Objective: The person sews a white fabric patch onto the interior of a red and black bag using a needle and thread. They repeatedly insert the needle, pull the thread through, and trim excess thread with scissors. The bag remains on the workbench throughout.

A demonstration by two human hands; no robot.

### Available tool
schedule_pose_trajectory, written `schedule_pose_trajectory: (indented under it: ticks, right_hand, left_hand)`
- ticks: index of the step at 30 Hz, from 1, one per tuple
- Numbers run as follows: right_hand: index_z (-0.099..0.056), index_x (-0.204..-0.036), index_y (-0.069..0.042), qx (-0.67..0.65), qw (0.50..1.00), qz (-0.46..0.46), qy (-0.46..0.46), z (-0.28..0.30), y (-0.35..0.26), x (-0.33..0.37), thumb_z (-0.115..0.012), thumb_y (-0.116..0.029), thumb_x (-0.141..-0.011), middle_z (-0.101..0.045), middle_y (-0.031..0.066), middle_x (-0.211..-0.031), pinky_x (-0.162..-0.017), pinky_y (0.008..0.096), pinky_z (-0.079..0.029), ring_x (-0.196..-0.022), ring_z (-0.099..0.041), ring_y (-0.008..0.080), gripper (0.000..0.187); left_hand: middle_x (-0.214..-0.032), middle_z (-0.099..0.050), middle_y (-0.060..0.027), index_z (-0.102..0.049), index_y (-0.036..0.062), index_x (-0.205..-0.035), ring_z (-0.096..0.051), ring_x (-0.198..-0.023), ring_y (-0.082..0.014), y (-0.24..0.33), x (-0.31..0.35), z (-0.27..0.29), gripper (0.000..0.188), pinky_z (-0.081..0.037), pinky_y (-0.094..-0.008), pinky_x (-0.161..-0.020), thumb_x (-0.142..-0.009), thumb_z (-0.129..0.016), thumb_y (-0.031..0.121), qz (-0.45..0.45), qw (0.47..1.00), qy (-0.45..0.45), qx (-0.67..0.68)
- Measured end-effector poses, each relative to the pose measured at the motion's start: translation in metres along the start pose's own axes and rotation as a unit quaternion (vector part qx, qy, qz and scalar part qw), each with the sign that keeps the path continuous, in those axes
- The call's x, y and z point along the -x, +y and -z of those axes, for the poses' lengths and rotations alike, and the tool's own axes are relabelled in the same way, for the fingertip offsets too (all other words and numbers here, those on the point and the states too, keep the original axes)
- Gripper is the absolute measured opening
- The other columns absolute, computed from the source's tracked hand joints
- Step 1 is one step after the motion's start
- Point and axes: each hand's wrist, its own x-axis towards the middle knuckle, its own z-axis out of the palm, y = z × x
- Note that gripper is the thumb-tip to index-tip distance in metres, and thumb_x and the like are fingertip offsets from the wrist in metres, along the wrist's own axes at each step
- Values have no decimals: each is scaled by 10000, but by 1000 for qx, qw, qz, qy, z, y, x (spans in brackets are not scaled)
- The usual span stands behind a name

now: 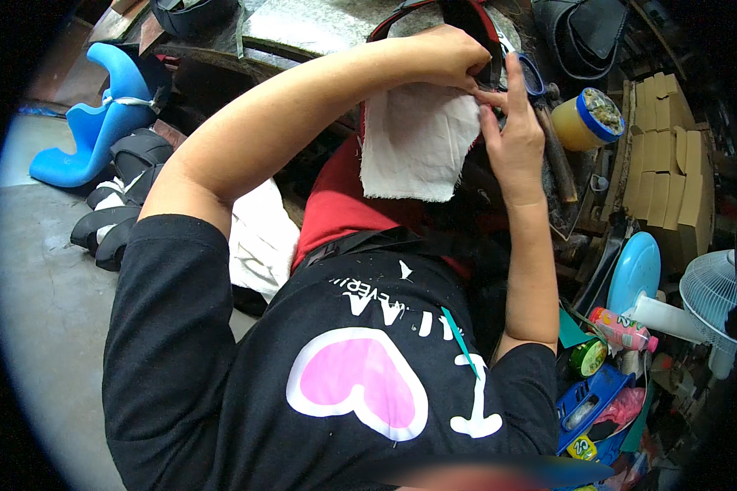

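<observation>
Near 1 o'clock from the view's centre, white cloth [418, 151] with a frayed lower edge hangs below the left hand [454, 59], whose curled fingers pinch its upper corner. The right hand [512, 135] stands at the cloth's 2 o'clock, index finger stretched toward 12, thumb beside the edge; whether it grips, I cannot tell. Farther out toward 2 o'clock stands a blue-rimmed jar [583, 123].

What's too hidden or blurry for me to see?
In the head view:
What the left hand pinches, if anything: its fingers cover it.
What lies behind the white cloth: the cloth blocks it.
The whole black thing, top left: cut off by the upper edge.
The reddish shape at the bottom: too blurred.
</observation>
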Motion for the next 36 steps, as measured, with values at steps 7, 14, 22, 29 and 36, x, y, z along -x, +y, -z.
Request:
schedule_pose_trajectory:
  ticks: [7,14,22,29,36]
  right_hand:
    - [-460,-1479,-116,-28,999,-16,0,-7,5,7,-715,-107,-875,-678,82,-1015,-832,402,-515,-922,-628,281,656]
    - [-675,-1242,-96,283,957,-29,-61,-9,-17,9,-687,-438,-887,-585,89,-1099,-826,421,-470,-995,-558,270,493]
    - [-740,-1130,-170,253,966,38,-42,-8,-16,-1,-710,-484,-838,-593,48,-1003,-816,421,-430,-977,-542,256,431]
    - [-762,-1084,-256,203,976,59,-49,-9,-11,-8,-690,-506,-846,-563,19,-955,-808,412,-406,-959,-532,239,352]
    - [-750,-1086,-309,310,945,101,-42,-7,-12,-11,-639,-594,-842,-558,-4,-973,-845,431,-357,-965,-522,211,392]
  left_hand:
    - [-814,-714,-129,-702,62,-870,-703,-790,-328,-6,-1,4,235,-537,-431,-719,-750,-781,247,-10,1000,-2,27]
    - [-862,-707,-139,-676,44,-954,-694,-826,-303,-8,-5,0,237,-538,-413,-748,-782,-770,175,12,998,0,57]
    - [-1008,-722,-134,-696,64,-1062,-683,-957,-301,-32,-10,-13,298,-534,-402,-840,-782,-748,150,64,986,-8,154]
    - [-1033,-718,-147,-689,59,-1067,-679,-971,-312,-33,-17,-14,278,-520,-405,-875,-813,-717,170,70,987,-17,141]
    - [-962,-694,-130,-646,35,-1082,-655,-868,-235,-21,-7,2,224,-522,-379,-796,-928,-629,196,94,984,-19,152]
